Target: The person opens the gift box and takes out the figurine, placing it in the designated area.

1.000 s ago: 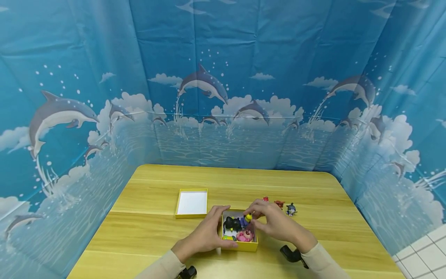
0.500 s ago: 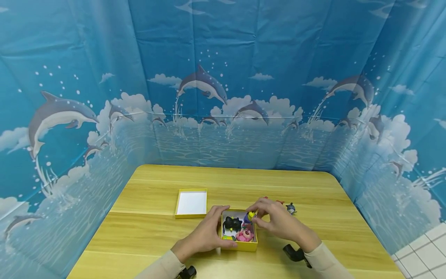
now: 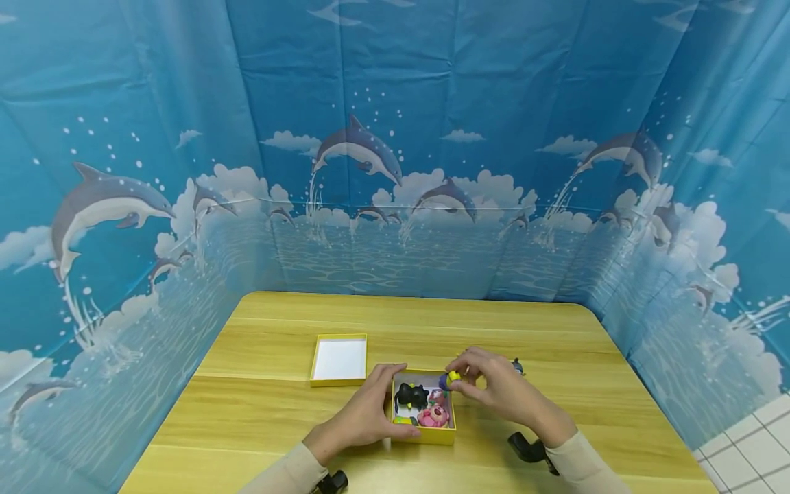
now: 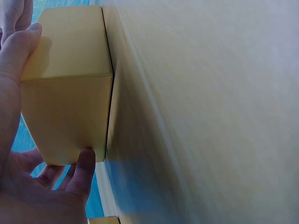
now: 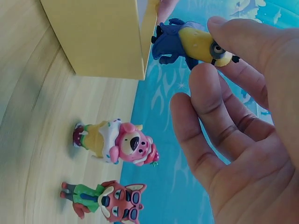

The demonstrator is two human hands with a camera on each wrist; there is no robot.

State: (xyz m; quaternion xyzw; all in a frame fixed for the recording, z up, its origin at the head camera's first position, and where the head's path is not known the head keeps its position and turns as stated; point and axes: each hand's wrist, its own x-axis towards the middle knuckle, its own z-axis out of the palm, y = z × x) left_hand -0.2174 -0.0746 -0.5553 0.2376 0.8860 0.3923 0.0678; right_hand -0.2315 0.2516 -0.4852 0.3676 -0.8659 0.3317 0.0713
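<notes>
My left hand [image 3: 370,414] grips the yellow box [image 3: 424,436] at its left side, thumb along the front wall and fingers at the back; the left wrist view shows fingertips pressed on the box [image 4: 65,112]. Inside lie a black cat-like figure [image 3: 411,396], a pink figure [image 3: 434,416] and other small figures. My right hand [image 3: 503,387] pinches a yellow and blue one-eyed figure [image 3: 452,379] above the box's back right corner. In the right wrist view this figure [image 5: 196,43] lies sideways between thumb and fingers of the right hand [image 5: 252,112].
A yellow-rimmed white lid [image 3: 339,359] lies left of the box. Right of the box, a pink bear figure [image 5: 131,142] and a fox figure [image 5: 114,203] stand on the wooden table [image 3: 259,357]; a grey figure [image 3: 518,366] is partly behind the right hand. A dolphin-print curtain surrounds the table.
My right hand has lifted the yellow and blue figure from among the others and moved right with it, uncovering a pinkish figure inside. The left hand has stayed on the box.
</notes>
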